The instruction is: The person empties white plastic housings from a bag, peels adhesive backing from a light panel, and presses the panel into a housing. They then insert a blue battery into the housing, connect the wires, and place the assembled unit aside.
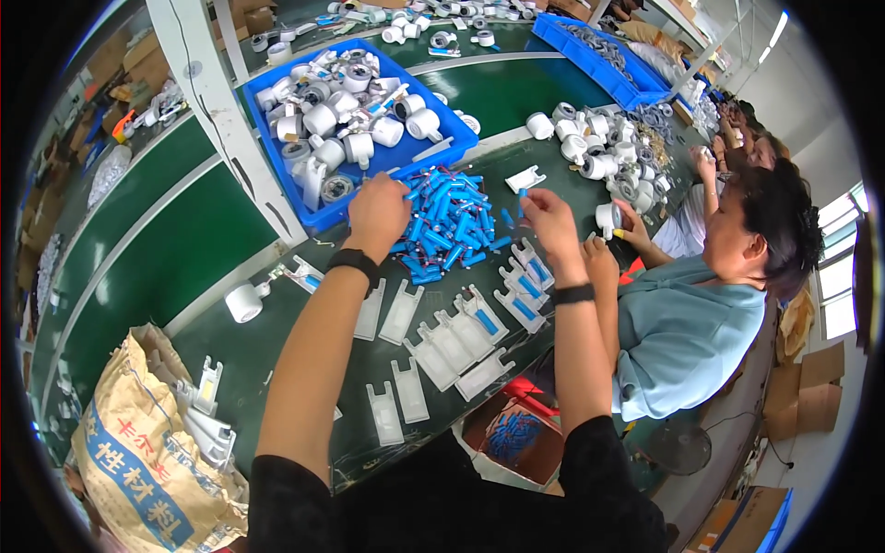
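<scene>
My right hand [550, 221] pinches a small blue battery [523, 194] upright between thumb and fingers, above the right side of a battery pile [447, 221]. At the pile's left edge, beside the blue tray, is my left hand [380, 214]. Its fingers are curled together, and whatever they hold is hidden. White plastic housings [447, 346] lie in rows on the green table nearer to me. Several housings on the right [525, 290] have a blue battery lying in them. Another white housing [525, 179] sits beyond my right hand.
A blue tray [318, 217] full of white round units stands at the far left. More white units [599, 152] are heaped at the far right. A co-worker [696, 295] handles one close on my right. A paper sack [138, 442] and a carton of batteries [516, 438] flank me.
</scene>
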Demonstrator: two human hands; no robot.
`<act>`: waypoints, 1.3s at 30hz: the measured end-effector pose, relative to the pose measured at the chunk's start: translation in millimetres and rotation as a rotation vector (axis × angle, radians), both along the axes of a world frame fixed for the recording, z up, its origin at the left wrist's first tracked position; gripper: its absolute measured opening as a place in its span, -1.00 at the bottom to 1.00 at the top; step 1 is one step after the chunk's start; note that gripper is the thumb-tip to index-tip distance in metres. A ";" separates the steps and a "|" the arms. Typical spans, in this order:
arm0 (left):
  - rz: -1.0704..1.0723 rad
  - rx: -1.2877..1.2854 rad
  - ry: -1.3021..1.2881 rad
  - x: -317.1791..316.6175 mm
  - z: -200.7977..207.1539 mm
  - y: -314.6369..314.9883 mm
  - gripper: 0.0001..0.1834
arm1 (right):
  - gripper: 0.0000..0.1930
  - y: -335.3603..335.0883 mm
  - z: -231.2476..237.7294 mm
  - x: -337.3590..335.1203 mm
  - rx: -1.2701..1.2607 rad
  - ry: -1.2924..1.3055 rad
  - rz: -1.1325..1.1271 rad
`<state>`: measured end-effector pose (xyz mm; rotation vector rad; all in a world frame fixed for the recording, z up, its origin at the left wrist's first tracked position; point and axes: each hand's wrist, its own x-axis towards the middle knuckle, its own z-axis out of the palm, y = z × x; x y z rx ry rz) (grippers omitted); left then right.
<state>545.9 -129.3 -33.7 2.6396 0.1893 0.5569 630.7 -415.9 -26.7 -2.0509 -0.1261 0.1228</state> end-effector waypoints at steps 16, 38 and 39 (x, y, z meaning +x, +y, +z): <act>0.139 -0.557 -0.337 -56.5 56.5 14.2 -0.73 | -0.72 9.6 52.7 -14.0 -0.190 -0.635 0.088; -0.590 -1.036 0.134 -125.6 97.5 -55.6 -0.59 | -0.73 25.0 139.9 -169.5 0.909 0.036 0.285; -0.505 -1.067 0.201 -144.2 112.6 -58.1 -0.63 | -0.74 16.7 137.5 -180.4 0.802 0.019 0.265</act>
